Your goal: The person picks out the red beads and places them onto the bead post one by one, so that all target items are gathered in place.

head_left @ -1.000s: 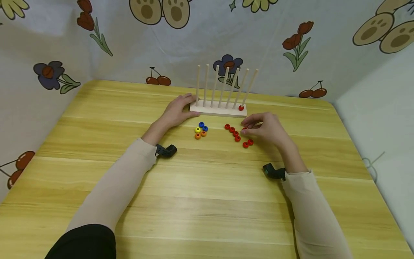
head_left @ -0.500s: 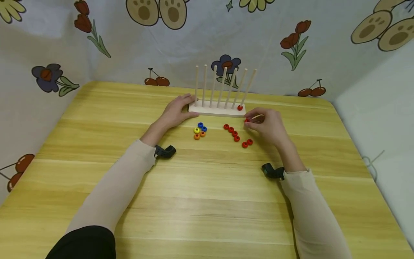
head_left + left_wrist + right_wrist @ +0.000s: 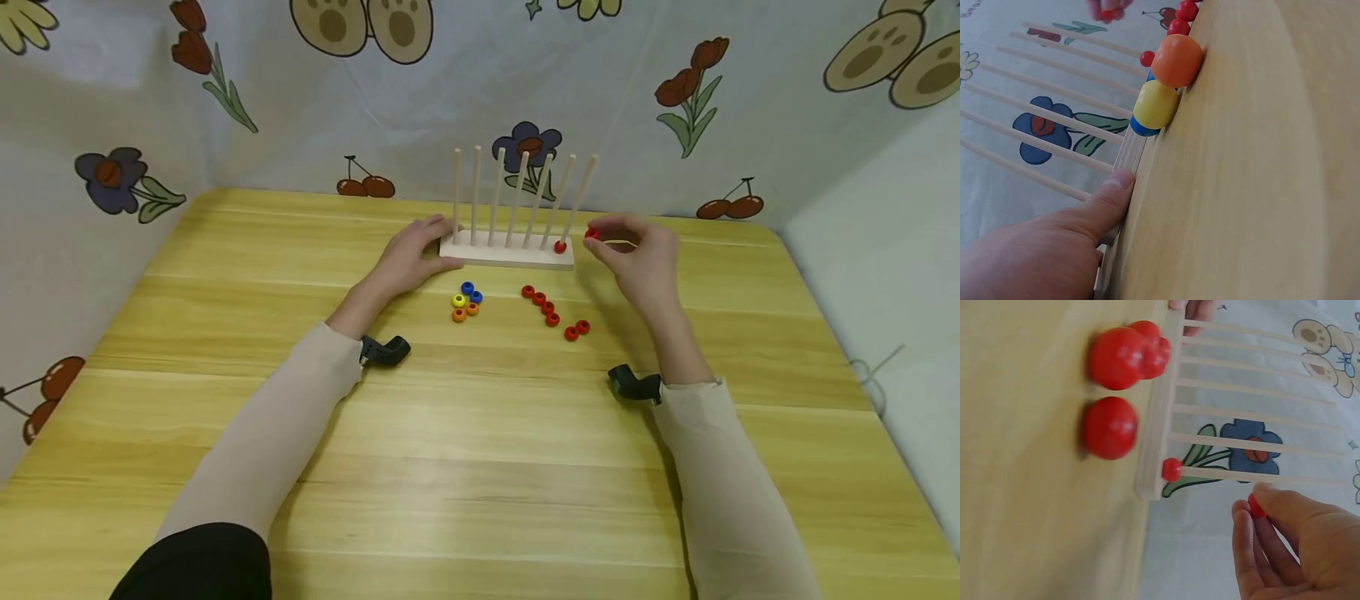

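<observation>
Your left hand point(image 3: 408, 257) grips the left end of the wooden rack point(image 3: 506, 252), thumb along the front edge and fingers reaching round behind it. Your right hand point(image 3: 645, 258) has its thumb and fingertips closed to a pinch on one red bead point(image 3: 1257, 505), holding it just right of the rightmost peg point(image 3: 578, 200), apart from it and clear of the table point(image 3: 480, 483). The rack stands near the table's back edge with its seven pegs in a row; another bead, the seated red bead point(image 3: 560, 247), sits round the foot of that rightmost peg. In front of the rack's right half you have four loose red beads point(image 3: 548, 308) in a slanting line, and a red pair point(image 3: 577, 330) just beyond them, nearer to you. To the left of these lies a tight cluster: two blue beads point(image 3: 472, 292), one yellow bead point(image 3: 458, 301) and two orange beads point(image 3: 466, 312). Behind the table hangs a pale printed cloth point(image 3: 450, 100).
</observation>
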`<control>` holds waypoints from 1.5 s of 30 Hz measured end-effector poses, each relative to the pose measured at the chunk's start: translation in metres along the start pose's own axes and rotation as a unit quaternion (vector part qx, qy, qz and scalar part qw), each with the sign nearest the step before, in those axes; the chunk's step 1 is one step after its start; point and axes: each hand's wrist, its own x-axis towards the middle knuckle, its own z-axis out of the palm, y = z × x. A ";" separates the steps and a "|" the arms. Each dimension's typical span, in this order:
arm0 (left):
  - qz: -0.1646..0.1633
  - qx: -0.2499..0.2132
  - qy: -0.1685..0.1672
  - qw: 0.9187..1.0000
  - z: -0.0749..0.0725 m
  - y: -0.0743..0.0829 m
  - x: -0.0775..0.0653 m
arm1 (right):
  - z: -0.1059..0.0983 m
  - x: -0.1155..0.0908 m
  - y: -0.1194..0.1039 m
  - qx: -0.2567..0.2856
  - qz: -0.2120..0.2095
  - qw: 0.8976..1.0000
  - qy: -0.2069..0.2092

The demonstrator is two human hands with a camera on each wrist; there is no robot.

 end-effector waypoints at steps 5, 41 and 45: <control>-0.002 0.002 -0.003 1.000 0.000 0.001 -0.001 | -0.002 0.011 -0.017 0.048 -0.014 0.996 0.077; -0.010 0.008 -0.007 1.000 0.002 0.002 0.002 | -0.001 0.025 -0.077 0.139 -0.104 0.975 0.141; -0.014 0.009 -0.003 1.000 0.000 -0.001 0.001 | -0.001 0.023 -0.077 0.109 -0.074 0.986 0.106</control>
